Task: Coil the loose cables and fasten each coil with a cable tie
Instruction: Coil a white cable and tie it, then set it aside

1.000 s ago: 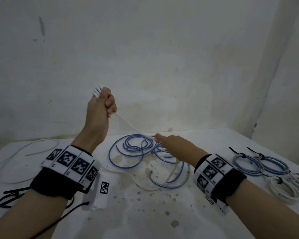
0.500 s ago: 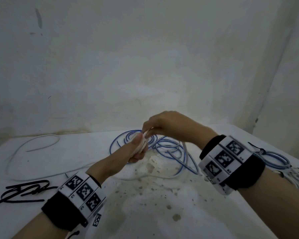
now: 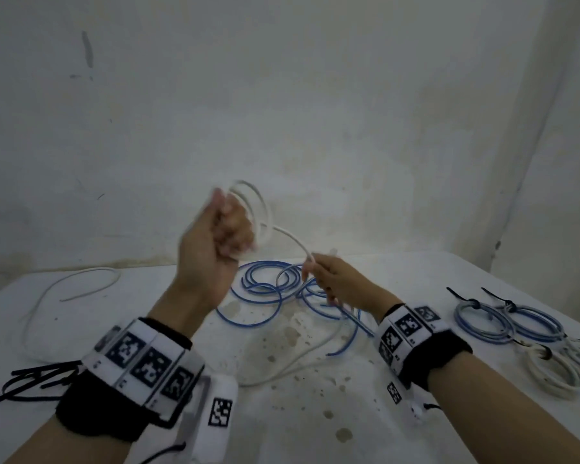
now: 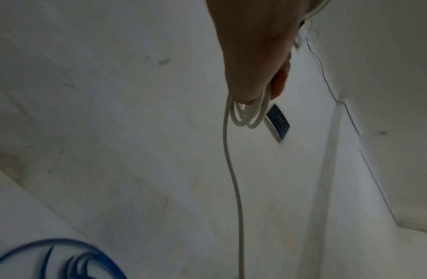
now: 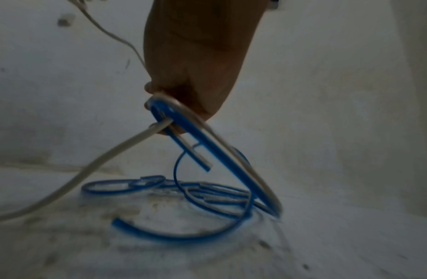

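Head view: we've got four coils (image 3: 503,324) tied, well right of fingers. Left hand (image 3: 215,236) clenched round white cable (image 3: 287,234) loops; right hand (image 3: 335,279) pinches its tail. Blue cables (image 3: 265,289) under right fingers, ties (image 3: 31,380) unused.

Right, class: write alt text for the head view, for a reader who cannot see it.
A left hand holds up a few loops of white cable, while the right hand pinches its trailing length lower down, above a tangle of blue cable on a stained white table. Tied coils lie at right, black ties at left.
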Demonstrator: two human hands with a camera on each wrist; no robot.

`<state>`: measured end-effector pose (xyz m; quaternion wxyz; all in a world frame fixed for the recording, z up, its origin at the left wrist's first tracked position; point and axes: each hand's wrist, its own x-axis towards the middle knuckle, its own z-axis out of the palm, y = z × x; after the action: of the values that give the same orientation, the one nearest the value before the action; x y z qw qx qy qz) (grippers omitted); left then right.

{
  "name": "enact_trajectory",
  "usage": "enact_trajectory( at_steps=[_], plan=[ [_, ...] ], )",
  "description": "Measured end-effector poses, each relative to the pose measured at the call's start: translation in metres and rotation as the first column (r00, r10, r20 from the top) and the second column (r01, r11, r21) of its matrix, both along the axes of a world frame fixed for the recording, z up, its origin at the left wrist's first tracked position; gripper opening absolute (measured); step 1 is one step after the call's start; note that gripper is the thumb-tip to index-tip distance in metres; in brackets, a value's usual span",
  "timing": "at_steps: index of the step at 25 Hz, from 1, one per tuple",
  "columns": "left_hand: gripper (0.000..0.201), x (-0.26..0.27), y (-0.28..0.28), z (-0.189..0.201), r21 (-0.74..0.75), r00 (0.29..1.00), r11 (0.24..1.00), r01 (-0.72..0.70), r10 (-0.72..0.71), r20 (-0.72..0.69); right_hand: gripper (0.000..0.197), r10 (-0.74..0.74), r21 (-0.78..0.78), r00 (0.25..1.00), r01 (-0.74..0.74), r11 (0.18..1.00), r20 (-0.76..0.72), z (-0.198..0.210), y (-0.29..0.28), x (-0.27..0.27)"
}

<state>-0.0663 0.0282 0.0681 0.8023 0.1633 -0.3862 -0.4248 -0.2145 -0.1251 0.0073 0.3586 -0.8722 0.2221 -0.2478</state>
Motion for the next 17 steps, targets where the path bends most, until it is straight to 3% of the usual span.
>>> enact_trajectory(
  at_steps=[2, 4, 6, 8, 10, 12, 14, 15, 17],
  plan=[
    [0.051, 0.019, -0.004, 0.017, -0.038, 0.996, 0.995, -0.09, 0.089, -0.022, 0.027, -0.073, -0.127, 0.987, 0.055, 0.99, -0.14, -0.022, -0.006, -0.005],
    [0.053, 0.031, -0.008, 0.02, 0.008, 0.984, 0.985, -0.171, 0.17, 0.051, 0.017, -0.184, -0.505, 0.919, -0.018, 0.863, -0.348, -0.026, -0.008, -0.005],
    [0.051, 0.037, -0.016, 0.01, 0.046, 0.955, 0.97, -0.241, 0.228, 0.192, 0.02, -0.196, -0.809, 0.922, -0.173, 0.563, -0.334, -0.02, 0.001, -0.001],
    [0.042, 0.043, -0.027, -0.005, 0.066, 0.887, 0.94, -0.334, 0.29, 0.358, 0.041, -0.055, -0.91, 0.936, -0.322, 0.262, -0.347, -0.012, 0.016, 0.003],
    [0.036, 0.044, -0.033, -0.022, 0.086, 0.764, 0.891, -0.445, 0.327, 0.557, 0.062, 0.055, -0.942, 0.946, -0.322, 0.093, -0.318, -0.005, 0.031, 0.003],
    [0.031, 0.04, -0.033, -0.039, 0.113, 0.672, 0.873, -0.474, 0.276, 0.687, 0.066, 0.102, -0.964, 0.967, -0.246, 0.102, -0.235, 0.014, 0.046, -0.003],
    [0.033, 0.028, -0.031, -0.058, 0.187, 0.639, 0.907, -0.377, 0.109, 0.762, 0.05, 0.133, -0.977, 0.985, -0.134, 0.166, -0.113, 0.034, 0.05, -0.005],
    [0.037, 0.02, -0.029, -0.067, 0.244, 0.642, 0.921, -0.304, 0.009, 0.766, 0.036, 0.125, -0.973, 0.99, -0.087, 0.213, -0.061, 0.044, 0.05, -0.006],
    [0.042, 0.001, -0.024, -0.077, 0.421, 0.75, 0.901, -0.102, -0.209, 0.628, 0.026, 0.084, -0.957, 0.995, 0.024, 0.29, 0.05, 0.061, 0.04, -0.005]
  ],
)
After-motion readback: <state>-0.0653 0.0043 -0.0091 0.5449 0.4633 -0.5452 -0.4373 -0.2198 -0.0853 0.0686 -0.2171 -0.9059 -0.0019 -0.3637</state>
